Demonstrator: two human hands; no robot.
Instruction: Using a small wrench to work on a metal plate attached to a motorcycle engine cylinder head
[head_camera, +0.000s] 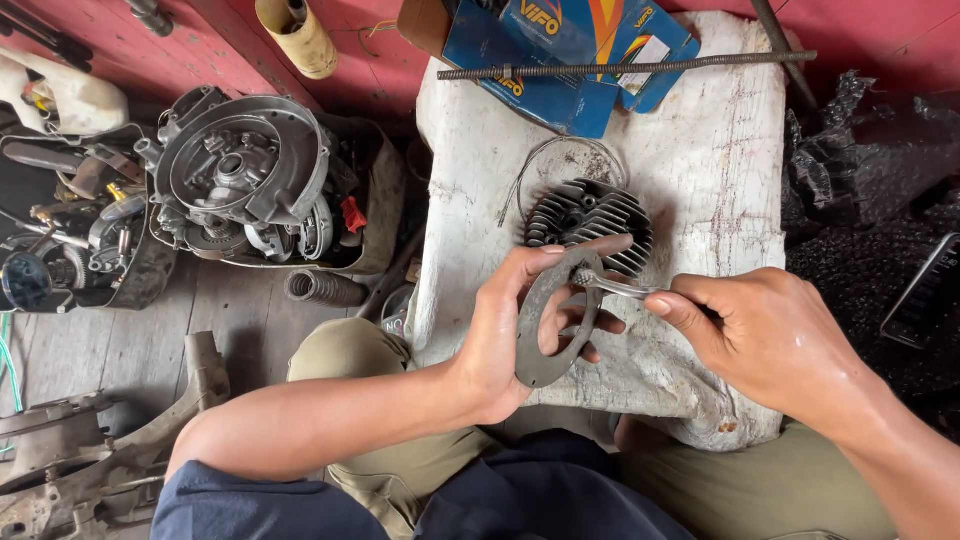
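Note:
My left hand (505, 330) grips a flat grey ring-shaped gasket (548, 322), held upright over the white block (700, 170). My right hand (760, 335) holds a small metal tool (612, 286) whose tip touches the gasket's upper rim. Just beyond the gasket a dark finned cylinder head (590, 222) lies on the block, with a thin wire ring (560, 150) beside it.
Blue cardboard boxes (560, 50) and a long threaded rod (620, 68) lie at the block's far edge. An engine crankcase (240, 180) sits in a tray at left among loose parts. A black plastic bag (870, 170) lies at right. A ribbed rubber hose (322, 288) rests on the wooden floor.

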